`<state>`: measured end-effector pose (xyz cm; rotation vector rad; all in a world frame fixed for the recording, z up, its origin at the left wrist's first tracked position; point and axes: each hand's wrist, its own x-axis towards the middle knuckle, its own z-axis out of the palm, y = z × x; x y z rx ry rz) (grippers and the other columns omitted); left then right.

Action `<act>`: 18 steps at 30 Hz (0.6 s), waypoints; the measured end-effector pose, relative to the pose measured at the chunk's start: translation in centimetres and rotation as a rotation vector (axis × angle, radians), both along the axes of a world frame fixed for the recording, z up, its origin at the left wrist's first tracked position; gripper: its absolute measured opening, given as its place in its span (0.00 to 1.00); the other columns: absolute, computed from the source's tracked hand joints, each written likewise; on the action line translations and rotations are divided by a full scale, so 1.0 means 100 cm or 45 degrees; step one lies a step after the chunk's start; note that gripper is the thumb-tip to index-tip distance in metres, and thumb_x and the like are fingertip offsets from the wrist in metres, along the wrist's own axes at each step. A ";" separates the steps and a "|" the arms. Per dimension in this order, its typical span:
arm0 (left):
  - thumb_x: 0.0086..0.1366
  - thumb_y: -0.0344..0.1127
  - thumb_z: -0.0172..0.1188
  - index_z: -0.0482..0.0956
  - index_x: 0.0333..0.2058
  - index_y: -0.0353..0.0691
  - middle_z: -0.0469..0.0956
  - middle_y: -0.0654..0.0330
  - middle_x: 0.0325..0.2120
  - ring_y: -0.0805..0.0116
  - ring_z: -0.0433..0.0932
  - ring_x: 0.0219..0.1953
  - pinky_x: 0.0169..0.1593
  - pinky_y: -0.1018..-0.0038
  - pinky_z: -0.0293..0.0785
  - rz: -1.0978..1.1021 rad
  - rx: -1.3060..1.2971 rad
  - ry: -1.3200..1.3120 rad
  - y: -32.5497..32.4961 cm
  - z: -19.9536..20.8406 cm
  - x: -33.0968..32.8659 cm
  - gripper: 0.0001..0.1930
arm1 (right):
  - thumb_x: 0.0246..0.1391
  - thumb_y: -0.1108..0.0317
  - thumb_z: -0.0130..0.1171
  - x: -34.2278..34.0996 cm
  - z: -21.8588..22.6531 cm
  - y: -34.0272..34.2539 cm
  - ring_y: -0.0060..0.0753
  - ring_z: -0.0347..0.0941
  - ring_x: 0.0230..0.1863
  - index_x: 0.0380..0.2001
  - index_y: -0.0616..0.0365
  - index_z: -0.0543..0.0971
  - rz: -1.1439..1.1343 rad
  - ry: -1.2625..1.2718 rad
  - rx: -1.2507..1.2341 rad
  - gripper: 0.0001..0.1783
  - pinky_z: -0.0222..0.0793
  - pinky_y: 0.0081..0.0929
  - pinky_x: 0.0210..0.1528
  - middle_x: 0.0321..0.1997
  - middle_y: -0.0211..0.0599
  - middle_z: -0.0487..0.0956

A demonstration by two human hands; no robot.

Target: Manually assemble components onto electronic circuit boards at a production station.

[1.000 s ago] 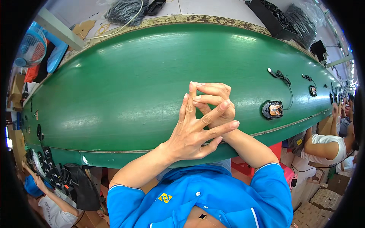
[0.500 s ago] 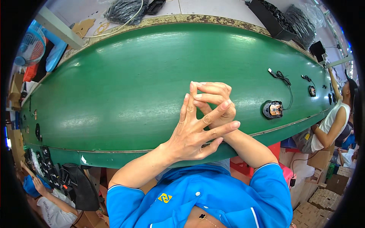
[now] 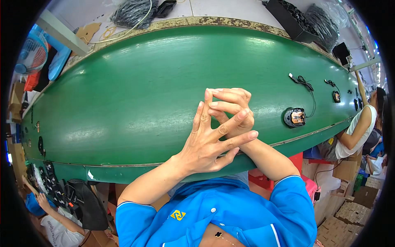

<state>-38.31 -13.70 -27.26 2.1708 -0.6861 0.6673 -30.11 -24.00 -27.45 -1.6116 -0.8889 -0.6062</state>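
Observation:
My left hand [image 3: 200, 149] is held over the green work surface [image 3: 135, 99] with its fingers spread, and nothing is in its grasp. My right hand [image 3: 236, 98] partly lies behind it and pinches the tip of the left ring finger between its fingertips. Some of the right palm is covered by the left fingers. To the right of both hands, apart from them, lies an opened black computer mouse [image 3: 295, 117] with copper-coloured inner parts showing. Its black cable [image 3: 303, 83] is bundled and ends in a USB plug.
Farther right lies a second opened mouse [image 3: 336, 96], near a person in a white sleeveless top [image 3: 357, 128]. A black box of dark parts [image 3: 290, 20] stands beyond the far edge. A blue fan [image 3: 31, 53] is at far left; another person's arm [image 3: 61, 216] shows lower left.

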 end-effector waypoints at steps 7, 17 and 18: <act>0.55 0.33 0.58 0.65 0.69 0.65 0.49 0.63 0.76 0.30 0.38 0.75 0.74 0.36 0.33 -0.008 -0.033 -0.021 -0.002 0.001 0.001 0.40 | 0.52 0.66 0.70 -0.001 -0.001 0.000 0.28 0.78 0.51 0.35 0.43 0.85 0.022 -0.015 0.029 0.07 0.60 0.34 0.60 0.52 0.25 0.84; 0.56 0.33 0.57 0.65 0.69 0.63 0.48 0.57 0.75 0.30 0.38 0.75 0.74 0.36 0.34 -0.059 -0.014 -0.017 -0.002 0.002 0.001 0.39 | 0.54 0.65 0.69 -0.003 0.001 -0.002 0.28 0.77 0.51 0.37 0.42 0.85 0.049 -0.012 0.050 0.06 0.60 0.34 0.60 0.53 0.25 0.84; 0.55 0.31 0.55 0.61 0.72 0.61 0.46 0.55 0.76 0.30 0.38 0.75 0.74 0.37 0.35 -0.069 -0.011 -0.042 -0.002 0.003 0.001 0.42 | 0.54 0.65 0.69 -0.003 0.001 -0.002 0.28 0.77 0.51 0.37 0.42 0.85 0.058 -0.008 0.061 0.06 0.60 0.34 0.60 0.53 0.25 0.84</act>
